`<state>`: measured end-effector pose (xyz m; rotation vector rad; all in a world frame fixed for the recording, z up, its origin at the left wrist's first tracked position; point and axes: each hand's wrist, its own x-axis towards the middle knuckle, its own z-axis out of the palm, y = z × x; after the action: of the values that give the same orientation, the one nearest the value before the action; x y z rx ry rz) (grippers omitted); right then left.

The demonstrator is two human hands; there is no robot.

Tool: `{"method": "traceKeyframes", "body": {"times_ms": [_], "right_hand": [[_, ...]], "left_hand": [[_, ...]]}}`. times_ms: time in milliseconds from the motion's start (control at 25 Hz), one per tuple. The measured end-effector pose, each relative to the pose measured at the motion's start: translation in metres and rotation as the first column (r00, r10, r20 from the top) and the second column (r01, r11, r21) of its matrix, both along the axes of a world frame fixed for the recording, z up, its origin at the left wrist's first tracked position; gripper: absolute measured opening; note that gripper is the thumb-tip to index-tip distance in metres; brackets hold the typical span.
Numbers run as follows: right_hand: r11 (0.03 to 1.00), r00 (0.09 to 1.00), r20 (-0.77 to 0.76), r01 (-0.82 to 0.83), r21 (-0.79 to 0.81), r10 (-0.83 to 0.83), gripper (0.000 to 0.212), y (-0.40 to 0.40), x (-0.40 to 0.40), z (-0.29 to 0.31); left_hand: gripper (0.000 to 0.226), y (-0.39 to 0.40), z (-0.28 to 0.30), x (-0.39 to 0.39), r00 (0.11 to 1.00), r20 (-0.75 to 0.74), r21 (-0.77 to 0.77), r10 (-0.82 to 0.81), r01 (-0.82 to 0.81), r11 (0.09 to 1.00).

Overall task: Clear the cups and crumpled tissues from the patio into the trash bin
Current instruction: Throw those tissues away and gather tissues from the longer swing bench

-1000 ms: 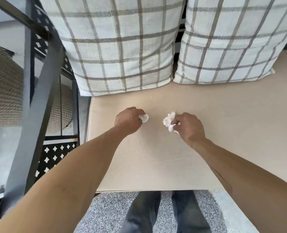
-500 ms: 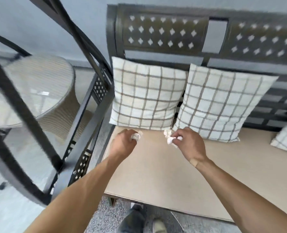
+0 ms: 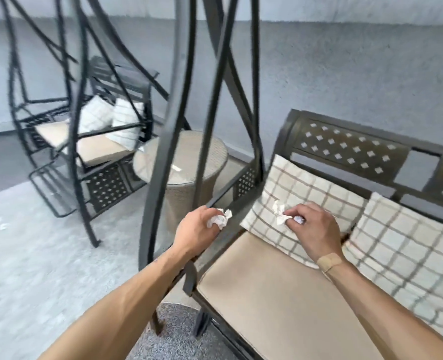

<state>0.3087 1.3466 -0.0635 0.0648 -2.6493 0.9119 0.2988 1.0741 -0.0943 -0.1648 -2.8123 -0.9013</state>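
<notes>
Crumpled tissue (image 3: 218, 220) clenched in L hand (image 3: 198, 233) over bench armrest (image 3: 224, 197), second tissue (image 3: 280, 215) pinched in R hand (image 3: 312, 229) fingertips in front of plaid cushion (image 3: 297, 193), both above tan seat pad (image 3: 280, 294); wicker table (image 3: 189, 165) beyond.

No readable text, labels, brands, numbers or signs anywhere in view.

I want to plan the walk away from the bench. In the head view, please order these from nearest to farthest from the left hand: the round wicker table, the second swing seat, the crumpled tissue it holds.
From the left hand:
1. Crumpled tissue, in its fingers.
2. Round wicker table, just beyond.
3. Second swing seat, far left.
</notes>
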Motion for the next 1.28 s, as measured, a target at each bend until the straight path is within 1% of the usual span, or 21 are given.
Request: {"method": "traceKeyframes", "body": {"times_ms": [80, 200, 320, 400, 480, 520, 680, 800, 880, 1080, 1280], "right_hand": [[0.993, 0.992, -0.052, -0.114, 0.000, 0.114, 0.015, -0.043, -0.003, 0.014], [0.964, 0.962, -0.073, -0.265, -0.012, 0.263, 0.016, -0.117, -0.004, 0.026], [0.906, 0.903, -0.077, -0.424, 0.002, 0.422, 0.015, -0.211, 0.005, 0.029], [0.844, 0.841, -0.071, -0.535, 0.036, 0.536, 0.012, -0.286, 0.023, 0.029], [0.788, 0.784, -0.071, -0.615, 0.042, 0.616, 0.012, -0.349, 0.041, 0.032], [0.746, 0.743, -0.075, -0.664, 0.052, 0.666, 0.012, -0.390, 0.056, 0.033], [0.598, 0.595, -0.071, -0.801, 0.033, 0.801, 0.014, -0.533, 0.120, 0.034], [0.498, 0.496, -0.074, -0.867, 0.023, 0.865, 0.014, -0.615, 0.162, 0.036], [0.437, 0.434, -0.075, -0.899, 0.027, 0.898, 0.013, -0.662, 0.184, 0.036], [0.313, 0.312, -0.051, -0.950, 0.002, 0.949, 0.016, -0.753, 0.223, 0.033], [0.238, 0.238, -0.058, -0.971, -0.001, 0.970, 0.015, -0.834, 0.230, 0.024]], "left_hand": [[0.028, -0.041, 0.009, 0.023, 0.995, -0.036, 0.013, 0.095, -0.095, 0.995], [0.030, -0.108, 0.023, 0.062, 0.972, -0.074, -0.003, 0.224, -0.225, 0.974], [0.029, -0.192, 0.029, 0.117, 0.927, -0.121, -0.036, 0.355, -0.362, 0.932], [0.027, -0.256, 0.031, 0.165, 0.859, -0.148, -0.040, 0.491, -0.501, 0.864], [0.025, -0.307, 0.034, 0.207, 0.806, -0.146, -0.066, 0.574, -0.587, 0.807], [0.025, -0.339, 0.035, 0.237, 0.771, -0.143, -0.080, 0.621, -0.634, 0.769], [0.023, -0.456, 0.038, 0.346, 0.599, -0.159, -0.081, 0.785, -0.800, 0.594], [0.025, -0.521, 0.040, 0.406, 0.490, -0.170, -0.060, 0.855, -0.871, 0.488], [0.023, -0.551, 0.041, 0.439, 0.434, -0.170, -0.041, 0.885, -0.900, 0.433], [0.024, -0.598, 0.034, 0.504, 0.307, -0.178, -0.042, 0.935, -0.952, 0.304], [0.026, -0.645, 0.023, 0.529, 0.191, -0.139, -0.026, 0.972, -0.982, 0.189]]}}
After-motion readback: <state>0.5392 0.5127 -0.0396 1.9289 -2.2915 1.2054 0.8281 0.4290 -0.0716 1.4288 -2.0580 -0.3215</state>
